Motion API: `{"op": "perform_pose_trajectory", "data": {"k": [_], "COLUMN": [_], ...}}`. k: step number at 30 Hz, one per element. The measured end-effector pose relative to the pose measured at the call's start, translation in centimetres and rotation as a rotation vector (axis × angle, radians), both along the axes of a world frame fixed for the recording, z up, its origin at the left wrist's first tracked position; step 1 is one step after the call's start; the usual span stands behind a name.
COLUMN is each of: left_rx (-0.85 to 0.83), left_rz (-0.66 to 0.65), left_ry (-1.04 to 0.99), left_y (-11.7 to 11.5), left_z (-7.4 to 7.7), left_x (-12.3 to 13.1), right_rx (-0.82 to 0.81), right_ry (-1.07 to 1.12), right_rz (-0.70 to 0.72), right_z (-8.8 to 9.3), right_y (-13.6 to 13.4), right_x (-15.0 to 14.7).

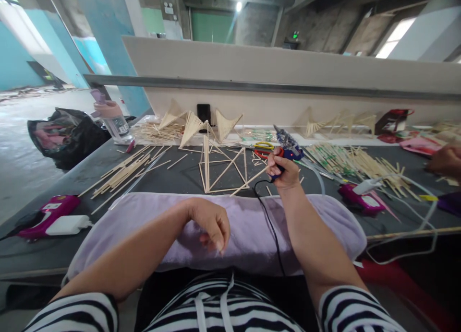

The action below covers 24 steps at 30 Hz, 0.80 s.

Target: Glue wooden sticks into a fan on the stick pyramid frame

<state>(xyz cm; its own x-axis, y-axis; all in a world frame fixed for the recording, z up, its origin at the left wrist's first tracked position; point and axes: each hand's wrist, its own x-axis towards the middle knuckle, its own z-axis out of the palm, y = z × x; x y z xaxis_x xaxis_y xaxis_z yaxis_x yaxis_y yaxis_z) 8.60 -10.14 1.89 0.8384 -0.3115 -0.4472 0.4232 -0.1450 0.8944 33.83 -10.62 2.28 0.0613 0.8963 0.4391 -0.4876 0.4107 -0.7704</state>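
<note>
My right hand [283, 171] is closed around a blue glue gun [288, 147] and also pinches a thin wooden stick [248, 182] that slants down to the left. Its black cord [268, 217] runs back over the lilac cushion [252, 226]. Just left of the hand stands a stick frame of squares and diagonals [223, 166] on the dark table. My left hand [211, 224] rests over the cushion with fingers loosely curled downward and nothing visible in them.
Loose sticks [122, 173] lie left; more sticks [356, 164] lie right. Fan-shaped stick models [190, 123] line the back wall. Pink glue guns sit at the left [50, 212] and the right [360, 197]. Scissors [264, 149], a bottle [113, 121], a black bag [68, 135]. Another person's hand [446, 161] is at far right.
</note>
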Motion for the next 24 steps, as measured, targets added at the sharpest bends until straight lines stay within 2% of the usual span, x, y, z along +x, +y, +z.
{"op": "perform_pose_trajectory", "data": {"k": [2,3,5,8,10,13,15,18,21,24], "left_rx": [-0.013,-0.002,0.062,0.21,0.308,0.508,0.663,0.855,0.927,0.902], "left_rz": [-0.106,-0.09,0.079,0.454,0.545,0.525,0.441,0.317,0.287,0.318], "left_ry": [-0.042,-0.088,-0.211,-0.364,-0.34,-0.191,-0.127,-0.151,-0.206,-0.226], "left_y": [-0.1,0.0,0.8,2.5,3.4,3.9,3.9,3.7,3.5,3.4], "left_z": [0.4,0.7,1.3,2.5,3.1,2.9,2.1,0.4,-0.7,-0.2], "left_x": [0.1,0.0,-0.8,-2.9,-4.1,-4.6,-4.1,-3.0,-2.3,-2.3], "right_rx": [-0.004,-0.005,-0.005,-0.007,-0.015,-0.028,-0.034,-0.052,-0.069,-0.076], "right_ry": [-0.005,-0.005,-0.004,-0.001,-0.004,-0.016,-0.023,-0.03,-0.033,-0.039], "right_rz": [0.028,0.042,0.054,0.048,0.042,0.04,0.043,0.043,0.041,0.024], "right_z": [-0.1,-0.1,-0.2,-0.1,-0.1,-0.1,-0.2,-0.3,-0.2,-0.2], "right_y": [0.1,0.1,0.1,0.1,0.1,0.1,0.2,0.1,0.1,0.0], "right_x": [-0.2,-0.2,-0.3,-0.3,-0.3,-0.3,-0.4,-0.6,-0.7,-0.8]}}
